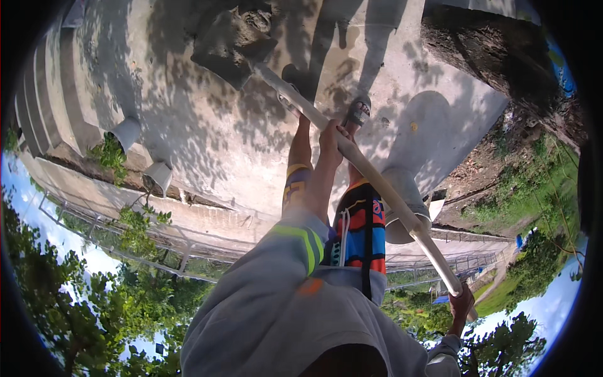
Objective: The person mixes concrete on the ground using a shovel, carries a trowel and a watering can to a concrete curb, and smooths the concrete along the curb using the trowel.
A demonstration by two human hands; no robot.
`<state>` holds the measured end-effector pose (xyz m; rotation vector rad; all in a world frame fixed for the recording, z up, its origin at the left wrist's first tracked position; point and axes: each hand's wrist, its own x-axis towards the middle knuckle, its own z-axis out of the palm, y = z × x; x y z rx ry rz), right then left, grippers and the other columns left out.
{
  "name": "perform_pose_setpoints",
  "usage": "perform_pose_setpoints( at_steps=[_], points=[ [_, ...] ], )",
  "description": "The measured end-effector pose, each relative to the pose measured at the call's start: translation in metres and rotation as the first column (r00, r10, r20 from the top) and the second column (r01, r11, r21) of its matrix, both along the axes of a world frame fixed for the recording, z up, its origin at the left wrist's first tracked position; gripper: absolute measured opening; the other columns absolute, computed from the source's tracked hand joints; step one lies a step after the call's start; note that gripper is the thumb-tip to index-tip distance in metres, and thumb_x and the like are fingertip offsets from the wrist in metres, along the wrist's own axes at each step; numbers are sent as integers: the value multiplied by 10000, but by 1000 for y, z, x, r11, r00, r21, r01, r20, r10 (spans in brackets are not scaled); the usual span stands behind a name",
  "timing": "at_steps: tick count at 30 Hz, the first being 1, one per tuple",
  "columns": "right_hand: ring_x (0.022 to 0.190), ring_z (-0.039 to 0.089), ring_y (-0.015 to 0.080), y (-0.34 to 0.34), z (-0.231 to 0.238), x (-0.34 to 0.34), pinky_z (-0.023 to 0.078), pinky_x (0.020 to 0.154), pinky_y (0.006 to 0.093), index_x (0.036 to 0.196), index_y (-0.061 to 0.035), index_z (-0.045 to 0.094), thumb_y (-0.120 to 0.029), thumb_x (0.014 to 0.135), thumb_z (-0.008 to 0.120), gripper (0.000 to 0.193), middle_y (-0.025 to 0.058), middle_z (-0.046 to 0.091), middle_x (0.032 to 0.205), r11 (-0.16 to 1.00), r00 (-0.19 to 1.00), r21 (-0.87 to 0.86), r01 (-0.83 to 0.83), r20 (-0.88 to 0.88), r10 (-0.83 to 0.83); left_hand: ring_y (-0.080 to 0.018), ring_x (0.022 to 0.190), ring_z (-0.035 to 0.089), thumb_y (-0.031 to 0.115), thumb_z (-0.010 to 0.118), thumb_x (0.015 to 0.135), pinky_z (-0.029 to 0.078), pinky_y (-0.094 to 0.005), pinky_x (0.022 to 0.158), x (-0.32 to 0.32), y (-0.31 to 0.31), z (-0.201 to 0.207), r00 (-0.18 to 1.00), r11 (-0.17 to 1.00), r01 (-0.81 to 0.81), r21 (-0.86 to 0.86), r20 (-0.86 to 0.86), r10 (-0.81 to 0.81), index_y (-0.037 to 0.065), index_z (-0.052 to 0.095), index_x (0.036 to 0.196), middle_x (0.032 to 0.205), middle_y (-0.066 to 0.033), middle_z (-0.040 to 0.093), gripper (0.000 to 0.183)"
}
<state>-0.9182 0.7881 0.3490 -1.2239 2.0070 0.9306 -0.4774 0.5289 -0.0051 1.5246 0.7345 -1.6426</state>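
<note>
A shovel with a long pale wooden handle (pixel 377 173) runs slantwise across my front. Its dark, broad blade (pixel 217 53) is at the upper left, low over the concrete, with a clump of grey material (pixel 254 22) at its far side. I cannot tell whether that clump lies on the blade or on the ground behind it. My left hand (pixel 331 135) is wrapped round the middle of the handle, above my shoes. Farther back, at the lower right, my right hand (pixel 461 303) grips the handle near its end.
A grey bucket (pixel 407 182) stands right of my legs, partly behind the handle. Two plant pots (pixel 127 133) (pixel 157 177) stand at the left, near concrete steps (pixel 53 94). A thick tree trunk (pixel 496 56) and bare soil border the slab on the right. A metal railing (pixel 185 254) runs behind.
</note>
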Motion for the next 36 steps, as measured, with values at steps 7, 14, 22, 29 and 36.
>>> perform_pose_setpoints(
  at_steps=[7, 14, 22, 29, 36],
  points=[
    [1029, 558, 342, 14, 151, -81, 445, 902, 421, 1127, -18, 546, -205, 653, 735, 544, 202, 580, 1110, 993, 884, 112, -38, -459, 85, -185, 502, 517, 190, 616, 760, 468, -347, 464, -206, -8, 2, 934, 998, 55, 33, -356, -39, 76, 487, 802, 622, -43, 482, 177],
    [1068, 548, 329, -78, 148, -117, 430, 944, 389, 1190, 7, 511, -193, 679, 727, 589, 205, 563, 1156, 986, 832, 150, -66, -537, 137, -194, 498, 505, 156, 580, 757, 461, -365, 461, -221, -65, -46, 906, 997, 9, 74, -422, 23, 65, 479, 793, 607, -53, 462, 141],
    [707, 556, 378, -184, -65, 51, 440, 621, 472, 784, -82, 489, -153, 662, 684, 241, 134, 540, 720, 919, 936, -236, -317, -237, 262, -217, 543, 505, 163, 560, 783, 493, -404, 592, 24, -163, -133, 989, 971, 70, -230, -115, -99, 93, 462, 711, 592, -55, 467, 141],
    [746, 528, 372, -25, -121, 74, 406, 643, 489, 770, -82, 495, -230, 566, 747, 357, 126, 538, 741, 990, 994, -139, -20, 101, 35, -208, 620, 575, 107, 625, 743, 493, -367, 575, 97, -42, -62, 895, 957, 281, 75, 340, -289, 31, 525, 848, 674, -87, 536, 164],
    [697, 599, 376, 32, -140, 163, 465, 628, 472, 741, -65, 540, -288, 571, 772, 364, 161, 609, 707, 982, 945, 33, 184, 268, -186, -267, 796, 606, 186, 699, 652, 512, -369, 657, 176, -1, -37, 220, 586, 619, 523, 602, -768, -105, 382, 1104, 946, -191, 569, 624]
  ],
)
